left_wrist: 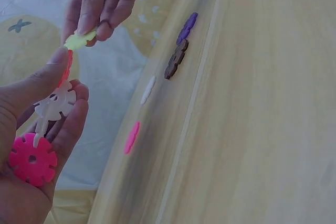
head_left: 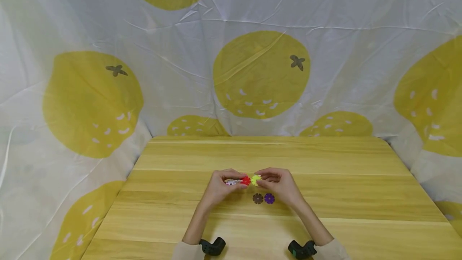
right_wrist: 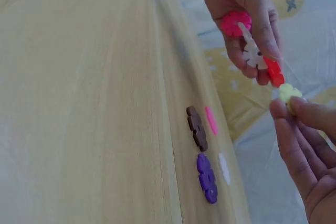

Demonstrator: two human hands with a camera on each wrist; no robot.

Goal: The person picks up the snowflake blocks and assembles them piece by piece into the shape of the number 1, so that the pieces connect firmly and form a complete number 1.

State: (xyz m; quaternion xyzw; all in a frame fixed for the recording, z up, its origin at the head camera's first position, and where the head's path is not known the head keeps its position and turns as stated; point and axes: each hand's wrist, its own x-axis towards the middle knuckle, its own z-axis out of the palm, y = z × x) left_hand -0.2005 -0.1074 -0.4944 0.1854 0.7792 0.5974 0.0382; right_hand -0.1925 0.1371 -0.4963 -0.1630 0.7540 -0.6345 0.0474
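My left hand (head_left: 217, 187) grips a short chain of notched plastic discs. In the left wrist view the chain runs from a pink disc (left_wrist: 32, 160) through a white disc (left_wrist: 62, 100), with another pale piece between them, to a red disc (left_wrist: 66, 70) by the thumb tip. Between thumb and fingers, my right hand (head_left: 282, 183) pinches a yellow-green disc (right_wrist: 289, 93). Its edge is right at the red disc's edge; whether they interlock I cannot tell. Both hands are raised above the table, close together.
On the wooden table (head_left: 173, 212) lie a brown disc (head_left: 258, 198) and a purple disc (head_left: 269, 198) side by side. Beyond them, in the right wrist view, are a loose pink disc (right_wrist: 211, 120) and a white disc (right_wrist: 224, 168). A lemon-print cloth (head_left: 173, 63) hangs behind.
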